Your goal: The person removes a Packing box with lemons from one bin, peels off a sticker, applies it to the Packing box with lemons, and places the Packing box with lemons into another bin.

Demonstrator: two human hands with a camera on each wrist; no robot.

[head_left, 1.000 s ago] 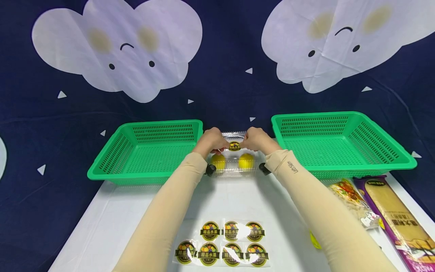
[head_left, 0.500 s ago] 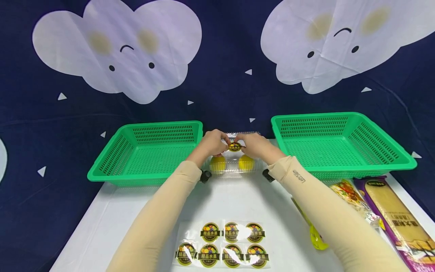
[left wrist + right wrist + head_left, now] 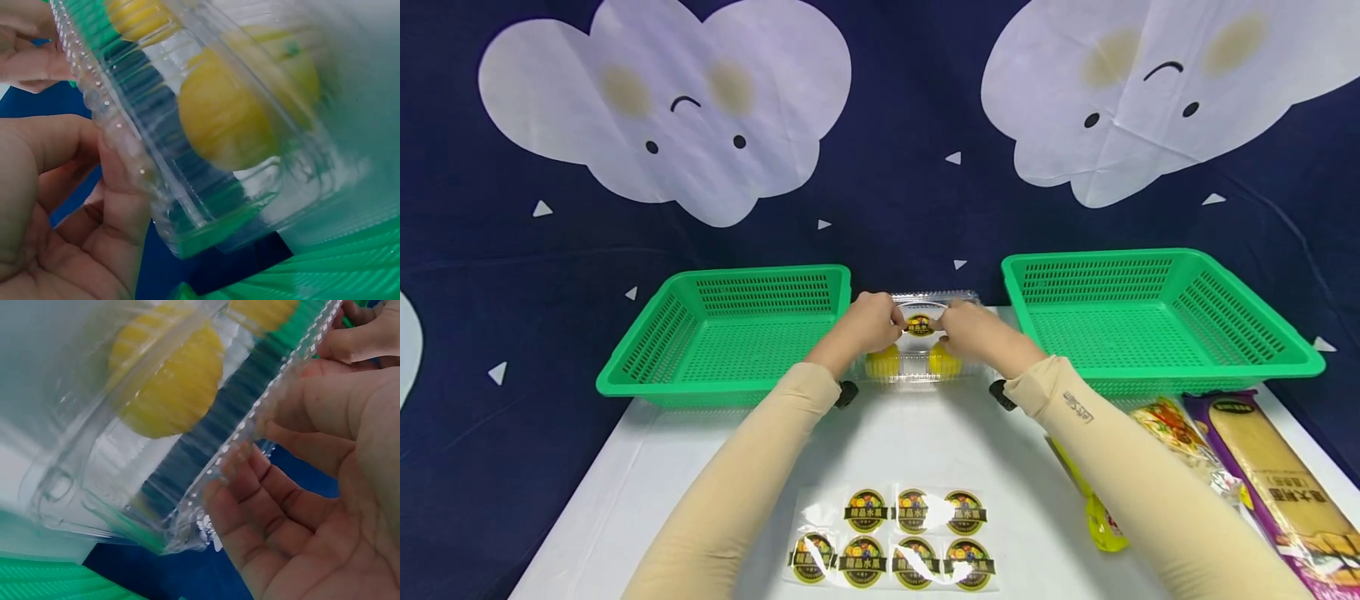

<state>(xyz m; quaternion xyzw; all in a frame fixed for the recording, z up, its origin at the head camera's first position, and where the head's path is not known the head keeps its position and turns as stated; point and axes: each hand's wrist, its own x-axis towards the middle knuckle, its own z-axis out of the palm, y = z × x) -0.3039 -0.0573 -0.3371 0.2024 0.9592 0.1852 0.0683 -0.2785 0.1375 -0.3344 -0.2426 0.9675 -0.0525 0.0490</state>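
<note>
A clear plastic clamshell box (image 3: 917,367) stands between the two baskets, with yellow round fruits (image 3: 882,362) inside. On its lid lies a round black-and-gold fruit sticker (image 3: 920,325). My left hand (image 3: 872,321) touches the sticker's left side with bent fingers. From the right, my right hand (image 3: 976,332) touches the sticker's other side. Seen in the left wrist view, the left fingers (image 3: 122,187) are loosely bent at the lid's ridged edge. The right wrist view has the right fingers (image 3: 250,512) relaxed against that edge. Some fingertips are hidden behind the plastic.
Green baskets stand to the left (image 3: 737,333) and right (image 3: 1150,333). A sheet of round stickers (image 3: 891,537) lies near the front of the white table (image 3: 910,442). Noodle packets (image 3: 1273,483) and a yellow wrapper (image 3: 1101,525) lie at the right, partly behind my right sleeve.
Both hands have lifted and re-placed their fingers at the sticker's sides, the wrists drawing slightly apart. The sticker and box have stayed in place.
</note>
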